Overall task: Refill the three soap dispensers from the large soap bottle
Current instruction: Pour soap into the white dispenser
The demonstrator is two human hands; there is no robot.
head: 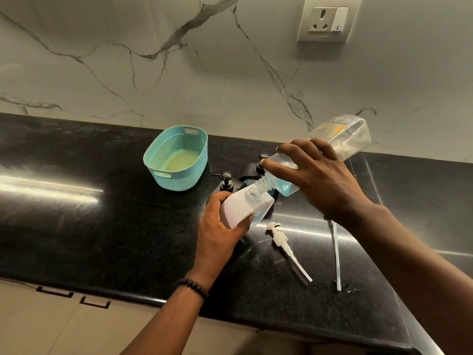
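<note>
My right hand (317, 175) grips the large clear soap bottle (350, 135), tipped down to the left with blue soap pooled near its threaded neck (265, 184). That neck meets the open mouth of a white-labelled dispenser (240, 211), which my left hand (220, 226) holds tilted above the counter. Two dark dispensers with black pumps stand just behind, one (226, 181) left of the other (259, 170). A white pump head (280, 238) with its tube lies on the counter in front.
A teal perforated basket (176, 157) stands on the black stone counter (102, 226) to the left. A second long tube with a dark top (336, 257) lies on the right. A marble wall with a socket (329, 20) rises behind. The counter's front edge runs below my arms.
</note>
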